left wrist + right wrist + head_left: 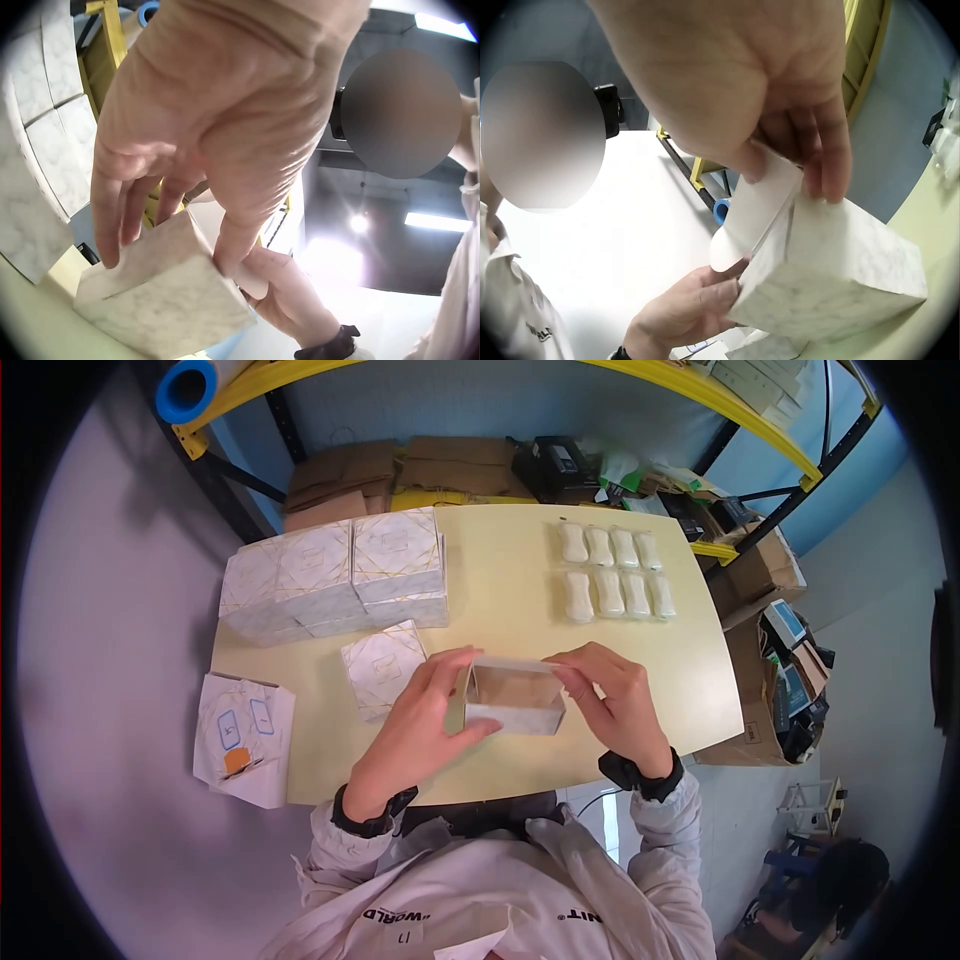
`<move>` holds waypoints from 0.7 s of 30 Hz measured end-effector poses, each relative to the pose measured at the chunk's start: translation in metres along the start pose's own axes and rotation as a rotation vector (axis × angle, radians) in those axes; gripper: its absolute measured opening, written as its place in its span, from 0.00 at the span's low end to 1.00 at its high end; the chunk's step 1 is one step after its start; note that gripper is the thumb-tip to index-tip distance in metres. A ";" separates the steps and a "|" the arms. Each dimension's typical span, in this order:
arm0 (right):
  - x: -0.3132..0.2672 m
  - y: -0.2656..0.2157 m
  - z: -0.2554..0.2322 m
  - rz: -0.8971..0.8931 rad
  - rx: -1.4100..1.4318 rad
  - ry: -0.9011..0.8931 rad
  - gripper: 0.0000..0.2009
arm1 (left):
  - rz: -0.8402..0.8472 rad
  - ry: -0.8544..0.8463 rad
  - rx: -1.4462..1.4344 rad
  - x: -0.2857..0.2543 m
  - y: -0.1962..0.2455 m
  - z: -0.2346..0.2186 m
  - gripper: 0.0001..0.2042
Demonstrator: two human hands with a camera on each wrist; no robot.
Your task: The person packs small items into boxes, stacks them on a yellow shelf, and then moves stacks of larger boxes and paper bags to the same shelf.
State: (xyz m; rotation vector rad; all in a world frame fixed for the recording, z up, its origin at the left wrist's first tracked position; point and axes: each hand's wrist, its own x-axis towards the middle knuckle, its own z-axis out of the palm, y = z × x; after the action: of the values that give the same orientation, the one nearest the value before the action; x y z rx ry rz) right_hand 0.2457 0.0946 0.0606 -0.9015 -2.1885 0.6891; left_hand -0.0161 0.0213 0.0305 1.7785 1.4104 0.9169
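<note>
A small marble-patterned cardboard box [517, 720] is held over the near part of the table, its open side showing a brown inside. My left hand [425, 710] grips its left end, thumb on the near wall and fingers at the far side. At the opposite end my right hand [615, 695] pinches a white flap [763, 206] between thumb and fingers. The flap stands up from the box edge in the right wrist view. Just left of the held box lies a closed box [385, 668] with gold lines, partly hidden by my left hand.
Stacked marble-patterned boxes [315, 575] stand at the table's back left. Several white hourglass-shaped pieces [608, 592] lie in two rows at the right. A box with blue marks and an orange patch [245, 730] sits at the left edge. Filled cartons [760, 710] stand beyond the table's right side.
</note>
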 end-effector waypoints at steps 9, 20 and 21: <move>0.024 0.008 -0.002 0.033 0.110 0.036 0.04 | -0.017 0.024 0.005 0.001 -0.002 0.006 0.49; 0.041 0.024 0.001 0.250 0.366 0.055 0.11 | -0.058 0.129 0.120 -0.011 -0.016 0.027 0.35; 0.041 0.028 0.003 0.251 0.365 0.057 0.11 | -0.056 0.128 0.118 -0.010 -0.014 0.028 0.35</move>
State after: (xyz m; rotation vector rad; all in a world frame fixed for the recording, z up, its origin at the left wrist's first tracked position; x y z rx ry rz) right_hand 0.2323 0.1425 0.0552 -0.9929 -1.8326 1.1254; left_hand -0.0007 0.0116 0.0026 1.7835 1.6171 0.9491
